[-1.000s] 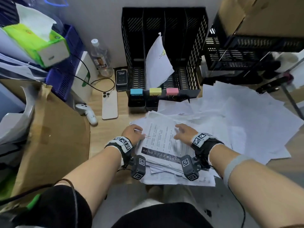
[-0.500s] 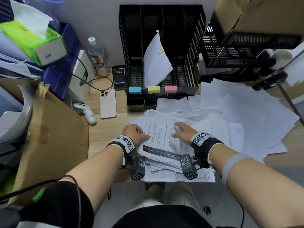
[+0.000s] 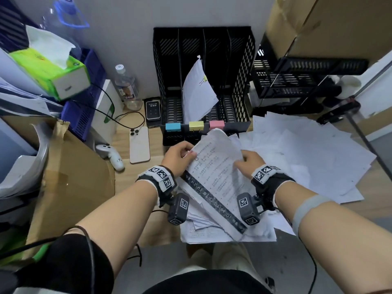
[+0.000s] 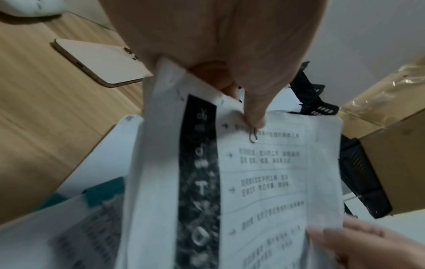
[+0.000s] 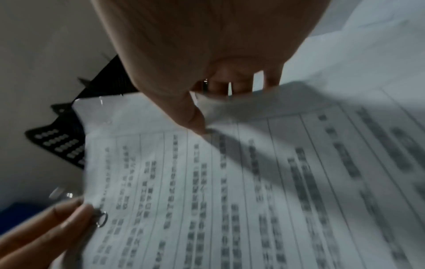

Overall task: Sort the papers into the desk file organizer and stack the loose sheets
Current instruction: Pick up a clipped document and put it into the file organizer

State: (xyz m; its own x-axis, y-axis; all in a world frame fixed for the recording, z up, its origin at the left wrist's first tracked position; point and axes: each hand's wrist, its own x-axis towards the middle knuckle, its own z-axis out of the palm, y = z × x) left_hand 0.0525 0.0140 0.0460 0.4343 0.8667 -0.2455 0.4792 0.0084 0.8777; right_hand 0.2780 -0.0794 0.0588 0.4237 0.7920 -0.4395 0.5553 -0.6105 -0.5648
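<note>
A printed, paper-clipped document with a dark band along one edge is lifted off the pile, tilted toward the black file organizer. My left hand pinches its left corner at the wire paper clip, thumb on top. On the opposite edge my right hand pinches the document, thumb over and fingers under. One clipped set of sheets leans in the organizer's middle slot. Blue, yellow and pink binder clips sit on its front lip.
Loose white sheets spread over the desk's right side, with more under the lifted document. A phone, a white controller, a water bottle and a cardboard box lie left. A second black rack stands right.
Both hands have picked the printed document up from the pile, where it lay flat, and carried it forward toward the organizer, one hand on each side.
</note>
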